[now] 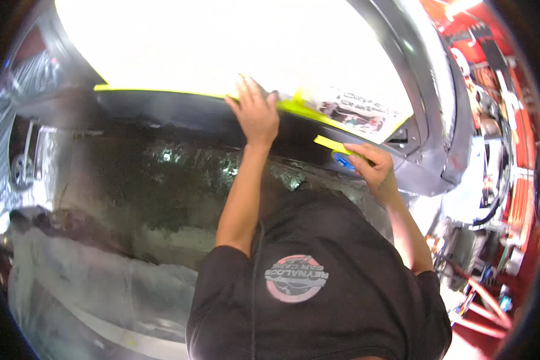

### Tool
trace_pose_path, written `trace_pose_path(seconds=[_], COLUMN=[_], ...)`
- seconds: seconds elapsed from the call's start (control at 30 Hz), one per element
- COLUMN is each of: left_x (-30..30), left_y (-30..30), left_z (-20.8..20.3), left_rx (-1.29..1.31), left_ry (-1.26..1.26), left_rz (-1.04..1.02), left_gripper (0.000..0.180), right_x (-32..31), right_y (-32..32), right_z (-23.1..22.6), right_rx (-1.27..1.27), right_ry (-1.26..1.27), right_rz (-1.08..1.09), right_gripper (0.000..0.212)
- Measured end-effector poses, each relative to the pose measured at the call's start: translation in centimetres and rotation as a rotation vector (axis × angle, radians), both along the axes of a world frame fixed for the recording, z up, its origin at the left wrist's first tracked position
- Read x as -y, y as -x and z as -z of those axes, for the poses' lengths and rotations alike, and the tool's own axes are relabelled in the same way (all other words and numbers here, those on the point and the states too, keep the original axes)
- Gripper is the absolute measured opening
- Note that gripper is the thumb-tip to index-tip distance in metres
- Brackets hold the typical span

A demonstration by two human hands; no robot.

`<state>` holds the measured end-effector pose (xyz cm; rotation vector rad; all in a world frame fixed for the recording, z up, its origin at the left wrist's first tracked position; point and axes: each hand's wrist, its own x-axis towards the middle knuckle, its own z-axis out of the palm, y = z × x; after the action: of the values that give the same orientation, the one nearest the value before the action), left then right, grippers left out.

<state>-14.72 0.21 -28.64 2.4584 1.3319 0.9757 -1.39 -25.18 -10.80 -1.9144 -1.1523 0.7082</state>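
Observation:
My left hand point(256, 117) lies with its fingers spread against the yellow-taped lower edge of a bright white sheet point(222, 48) on a dark car body. A line of yellow masking tape point(156, 90) runs along that edge to both sides of the hand. Lower to the right, my right hand point(373, 169) is closed on a roll of yellow masking tape point(344, 160) with a blue core. A short loose strip sticks out from the roll toward the left. Between the hands, the sheet's lower right part shows printed paper point(357, 111) under glare.
Below the sheet runs a dark car panel point(162, 111). Clear plastic film point(36, 81) hangs at the left. Grey sheeting point(102, 300) is at lower left. Tools, hoses and a red stand point(486, 306) crowd the right side by a red wall.

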Motion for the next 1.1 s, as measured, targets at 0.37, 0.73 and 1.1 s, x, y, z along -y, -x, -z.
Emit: trace_pose_path(seconds=[0.37, 0.73, 1.1], left_x=[7.9, 4.4, 11.6], left_y=[2.2, 3.3, -2.1], left_z=[-1.5, 2.6, 1.6], left_rx=[0.072, -0.411, -0.174], left_ry=[-0.100, -0.174, -0.065], left_rz=[0.574, 0.277, 0.212], left_gripper=[0.060, 0.074, 0.082], right_x=[6.3, 7.8, 18.0], right_y=[1.5, 1.5, -2.2], right_z=[13.2, 13.8, 16.3], right_rx=[-0.713, -0.598, -0.711], right_ry=[0.048, 0.227, 0.216], right_rz=[0.435, 0.292, 0.352], right_gripper=[0.040, 0.042, 0.041])
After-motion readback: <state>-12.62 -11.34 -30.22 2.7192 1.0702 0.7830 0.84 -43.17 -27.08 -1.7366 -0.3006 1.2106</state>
